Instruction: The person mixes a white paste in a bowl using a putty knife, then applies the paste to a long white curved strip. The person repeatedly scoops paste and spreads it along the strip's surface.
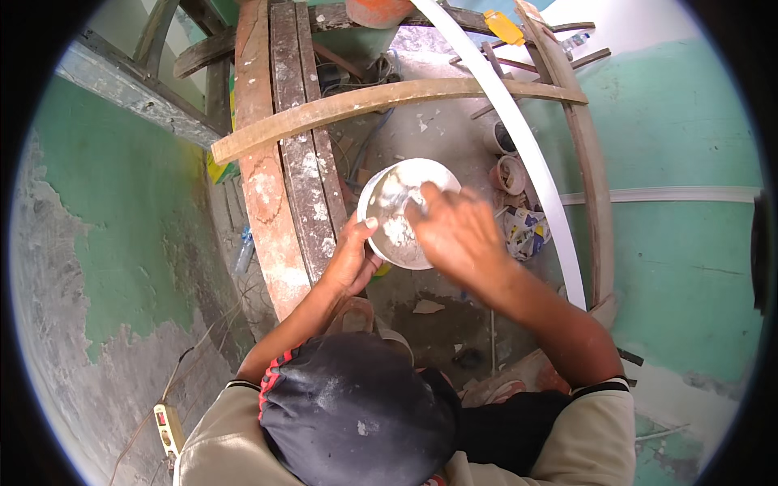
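Note:
A round white tub (369, 190) is held up in front of me. My left hand (354, 257) grips its left side, with the thumb over the rim and the fingers beneath. White powder or paste (397, 231) lies inside in clumps, partly over a greyish wet layer. Over the tub's right side is my right hand (460, 231), its fingers curled down into the opening and smeared by motion. A pale grey blur shows by these fingertips; the hand hides what it grips.
Paint-splashed planks (267, 194) run along my left, crossed ahead by a wooden batten (389, 95). A long white strip (519, 130) curves down on the right, near a wooden post (596, 170). Small buckets (508, 174) and a printed bag (527, 232) are below. A power strip (168, 429) hangs lower left.

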Demonstrator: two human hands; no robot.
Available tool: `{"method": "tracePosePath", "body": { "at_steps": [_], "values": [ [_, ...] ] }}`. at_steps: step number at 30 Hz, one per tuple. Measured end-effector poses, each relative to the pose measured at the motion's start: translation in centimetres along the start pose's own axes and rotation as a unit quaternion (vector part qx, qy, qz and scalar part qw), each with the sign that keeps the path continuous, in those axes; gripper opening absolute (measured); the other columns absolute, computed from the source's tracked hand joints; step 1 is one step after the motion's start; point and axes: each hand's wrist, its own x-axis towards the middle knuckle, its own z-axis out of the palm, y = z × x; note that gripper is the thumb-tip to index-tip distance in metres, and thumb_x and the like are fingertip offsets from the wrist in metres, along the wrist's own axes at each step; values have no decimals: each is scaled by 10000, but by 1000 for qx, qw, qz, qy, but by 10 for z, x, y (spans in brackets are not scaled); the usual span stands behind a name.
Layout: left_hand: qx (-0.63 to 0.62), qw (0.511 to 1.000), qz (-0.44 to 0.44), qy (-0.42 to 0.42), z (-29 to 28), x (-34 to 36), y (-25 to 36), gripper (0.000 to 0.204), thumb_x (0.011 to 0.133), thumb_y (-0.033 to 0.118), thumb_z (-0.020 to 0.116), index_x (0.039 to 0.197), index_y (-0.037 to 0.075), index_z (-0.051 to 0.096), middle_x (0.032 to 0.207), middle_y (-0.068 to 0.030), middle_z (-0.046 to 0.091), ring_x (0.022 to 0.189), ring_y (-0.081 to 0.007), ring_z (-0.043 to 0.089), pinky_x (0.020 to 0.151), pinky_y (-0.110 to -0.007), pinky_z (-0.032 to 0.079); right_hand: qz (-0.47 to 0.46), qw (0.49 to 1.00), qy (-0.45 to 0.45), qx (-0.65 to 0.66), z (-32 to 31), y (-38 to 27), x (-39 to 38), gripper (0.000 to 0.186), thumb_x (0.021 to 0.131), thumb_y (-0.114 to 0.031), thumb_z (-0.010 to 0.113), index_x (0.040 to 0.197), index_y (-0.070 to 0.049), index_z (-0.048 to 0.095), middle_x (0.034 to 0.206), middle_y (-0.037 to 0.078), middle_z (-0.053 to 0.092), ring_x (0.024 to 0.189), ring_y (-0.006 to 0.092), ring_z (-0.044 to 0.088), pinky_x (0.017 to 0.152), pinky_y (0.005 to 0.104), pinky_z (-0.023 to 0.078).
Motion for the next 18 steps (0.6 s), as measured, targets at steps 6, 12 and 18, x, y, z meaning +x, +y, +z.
{"method": "tracePosePath", "body": {
  "at_steps": [6,12,18],
  "values": [
    [8,1000,13,24,-11,-8,0,720,948,364,656,1557,105,373,1453,-119,533,1299,-257,585,1055,-457,552,16,1000,-14,7,1,19,-27,317,888,-114,648,1186,-134,754,970,147,642,753,297,716,654,445,553],
    [22,999,24,0,-1,-2,10,712,948,353,647,1553,94,374,1450,-110,549,1296,-251,585,1062,-435,542,18,998,-29,62,2,2,-15,277,911,-100,612,1159,-46,725,1020,202,661,785,339,744,607,476,570],
    [36,999,10,7,2,-4,10,777,924,388,668,1572,107,343,1494,-124,512,1334,-264,556,1091,-448,514,55,997,-52,27,10,13,-18,303,897,-114,622,1168,-129,759,1004,189,669,789,334,748,637,473,571]
  ]
}}
